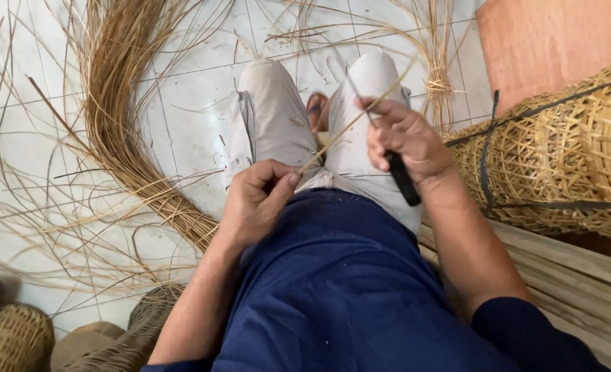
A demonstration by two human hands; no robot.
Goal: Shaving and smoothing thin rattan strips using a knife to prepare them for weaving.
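I sit with my knees up in pale trousers and a dark blue shirt. My left hand (257,200) pinches the near end of a thin rattan strip (350,124) against my lap. The strip runs up and to the right, across my right hand (405,138). That hand grips a knife by its black handle (403,179), and the thin blade (357,93) points up and away, lying against the strip.
A big bundle of rattan strips (123,117) curves over the white tiled floor on the left, with loose strands all around. Woven baskets (560,145) tied with dark straps lie at my right, over wooden slats (581,275). More basketwork (9,337) sits at bottom left.
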